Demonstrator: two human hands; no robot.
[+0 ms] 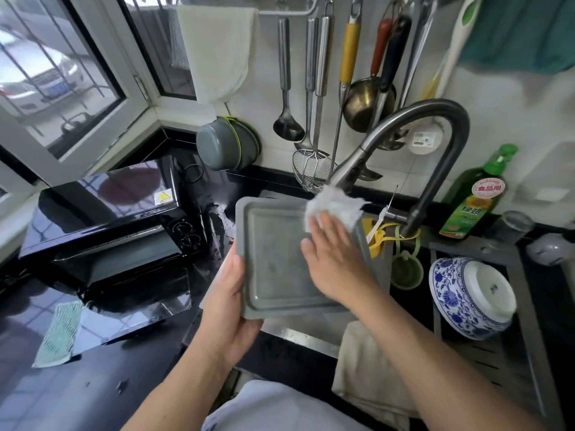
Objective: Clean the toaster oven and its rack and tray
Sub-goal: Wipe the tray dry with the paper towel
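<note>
L hand [230,293] grips 1 tray [277,269]; R hand [336,256] presses 1 cloth [336,206].

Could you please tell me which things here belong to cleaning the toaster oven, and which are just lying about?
In the job: tray, gripped by left hand; white cloth pressed under right hand; toaster oven; faucet.

Lying about: blue-and-white bowl, green bottle, hanging ladles, striped cloth.

Glossy black bench [102,377], wet patches near sink, black toaster oven [112,219] on it at left with door dropped open, green-white striped cloth [60,334] flat in front, green bottle [473,197] at back right, possibly dish soap
</note>
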